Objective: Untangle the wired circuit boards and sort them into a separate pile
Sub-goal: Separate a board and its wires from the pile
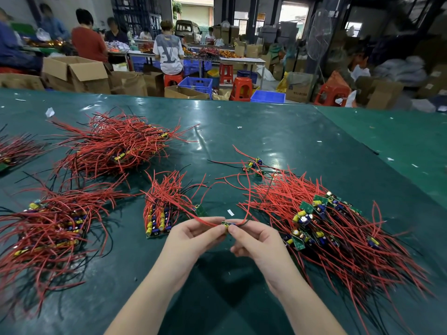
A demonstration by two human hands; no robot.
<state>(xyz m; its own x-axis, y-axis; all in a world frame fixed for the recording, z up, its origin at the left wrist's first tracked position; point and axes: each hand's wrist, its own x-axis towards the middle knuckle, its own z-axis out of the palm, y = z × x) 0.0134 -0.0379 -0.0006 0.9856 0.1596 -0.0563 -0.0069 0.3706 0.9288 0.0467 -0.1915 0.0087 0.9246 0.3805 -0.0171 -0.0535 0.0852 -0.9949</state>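
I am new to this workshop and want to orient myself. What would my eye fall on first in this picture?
First, the big heaps of red-wired green circuit boards on the dark green table cover: a tangled heap at the right and a tidier small pile left of centre. Then, in the near middle, the left hand and right hand together pinch one small green circuit board with red wires.

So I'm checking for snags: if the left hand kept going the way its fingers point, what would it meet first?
Probably the right hand: the left hand points right, both pinching the small circuit board between them.
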